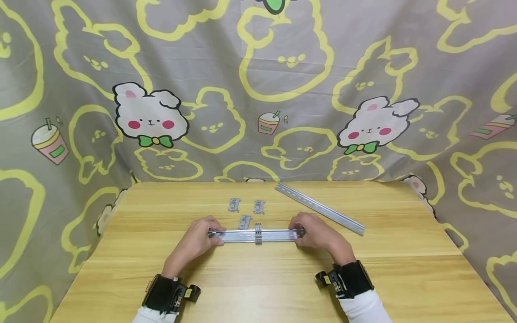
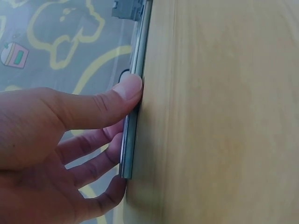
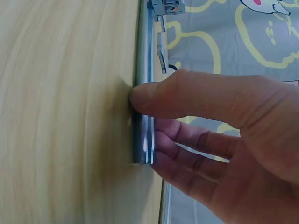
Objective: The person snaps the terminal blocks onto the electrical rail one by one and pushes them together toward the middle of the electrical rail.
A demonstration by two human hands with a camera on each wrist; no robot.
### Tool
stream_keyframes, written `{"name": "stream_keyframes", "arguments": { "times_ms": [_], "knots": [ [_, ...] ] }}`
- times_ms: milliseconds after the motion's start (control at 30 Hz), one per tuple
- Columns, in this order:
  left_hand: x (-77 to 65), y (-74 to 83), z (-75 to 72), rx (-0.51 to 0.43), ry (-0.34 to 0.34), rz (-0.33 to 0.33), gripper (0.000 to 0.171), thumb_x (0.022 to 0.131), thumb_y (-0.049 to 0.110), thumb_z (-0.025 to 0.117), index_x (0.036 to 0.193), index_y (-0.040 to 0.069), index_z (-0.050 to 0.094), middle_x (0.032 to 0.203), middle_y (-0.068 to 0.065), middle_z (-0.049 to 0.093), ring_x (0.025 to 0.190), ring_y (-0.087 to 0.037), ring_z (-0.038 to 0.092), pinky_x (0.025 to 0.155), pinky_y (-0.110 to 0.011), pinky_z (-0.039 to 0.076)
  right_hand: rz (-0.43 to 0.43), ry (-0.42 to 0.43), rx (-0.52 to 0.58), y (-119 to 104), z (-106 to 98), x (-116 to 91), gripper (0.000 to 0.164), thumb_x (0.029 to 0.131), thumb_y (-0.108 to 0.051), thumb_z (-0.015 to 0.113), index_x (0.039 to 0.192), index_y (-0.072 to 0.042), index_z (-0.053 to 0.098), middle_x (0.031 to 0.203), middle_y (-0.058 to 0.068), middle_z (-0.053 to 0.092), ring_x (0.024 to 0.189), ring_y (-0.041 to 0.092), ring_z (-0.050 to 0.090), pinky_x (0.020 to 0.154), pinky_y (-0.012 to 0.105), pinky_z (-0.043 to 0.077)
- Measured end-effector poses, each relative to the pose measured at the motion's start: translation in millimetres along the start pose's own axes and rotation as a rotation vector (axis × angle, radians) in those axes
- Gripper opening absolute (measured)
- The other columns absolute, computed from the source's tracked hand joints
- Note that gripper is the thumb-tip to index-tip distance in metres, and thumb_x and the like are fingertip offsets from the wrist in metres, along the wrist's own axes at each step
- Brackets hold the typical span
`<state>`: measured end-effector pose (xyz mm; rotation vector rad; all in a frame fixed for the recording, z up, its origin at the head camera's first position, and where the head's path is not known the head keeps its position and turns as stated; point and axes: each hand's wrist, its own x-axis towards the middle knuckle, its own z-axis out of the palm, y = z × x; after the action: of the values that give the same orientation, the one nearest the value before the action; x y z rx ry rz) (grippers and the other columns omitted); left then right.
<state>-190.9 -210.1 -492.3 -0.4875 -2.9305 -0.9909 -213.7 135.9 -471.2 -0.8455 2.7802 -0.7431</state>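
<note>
A short silver DIN rail [image 1: 238, 236] lies crosswise on the table, with a small group of grey terminal blocks [image 1: 258, 234] clipped on near its middle. My left hand [image 1: 199, 235] holds the rail's left end; in the left wrist view the thumb [image 2: 126, 88] presses its near edge and the other fingers curl round the far side. At the right end my right hand [image 1: 317, 233] grips the rail the same way, its thumb [image 3: 145, 98] on the near edge. Just behind the rail lies a loose grey terminal block [image 1: 244, 222].
Two more loose terminal blocks, one on the left [image 1: 234, 205] and one on the right [image 1: 259, 207], lie farther back. A second, longer DIN rail [image 1: 319, 208] rests diagonally at the back right. Behind the wooden table [image 1: 258, 287] hangs a grey patterned curtain [image 1: 226, 67].
</note>
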Motion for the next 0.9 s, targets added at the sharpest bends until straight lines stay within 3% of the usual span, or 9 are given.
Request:
{"name": "stream_keyframes", "arguments": {
  "times_ms": [167,533,900],
  "knots": [
    [8.0,0.6,0.7,0.000,0.005,0.012,0.028,0.068,0.005,0.085,0.095,0.005,0.078,0.096,-0.004,0.069,0.083,-0.021,0.063,0.074,-0.036,0.058,0.046,0.024,0.020,5.8,0.8,1.8,0.030,0.071,-0.001,0.080,0.100,-0.004,0.073,0.098,0.007,0.066,0.086,0.021,0.059,0.077,0.038,0.053],
    [18.1,-3.7,0.1,0.005,-0.010,-0.001,0.029,0.069,0.006,0.085,0.097,0.006,0.078,0.095,-0.004,0.069,0.082,-0.020,0.062,0.072,-0.034,0.057,0.019,0.065,0.031,13.5,-0.8,5.6,0.032,0.073,-0.003,0.081,0.104,-0.003,0.074,0.103,0.009,0.068,0.094,0.025,0.063,0.082,0.039,0.056],
    [20.6,1.9,-0.7,0.022,-0.023,0.002,0.027,0.069,0.005,0.085,0.096,0.005,0.078,0.094,-0.006,0.069,0.083,-0.021,0.063,0.075,-0.037,0.057,0.026,0.071,0.028,14.6,0.2,4.3,0.031,0.073,-0.004,0.081,0.104,-0.003,0.074,0.103,0.009,0.068,0.096,0.025,0.063,0.084,0.040,0.054]
  ]
}}
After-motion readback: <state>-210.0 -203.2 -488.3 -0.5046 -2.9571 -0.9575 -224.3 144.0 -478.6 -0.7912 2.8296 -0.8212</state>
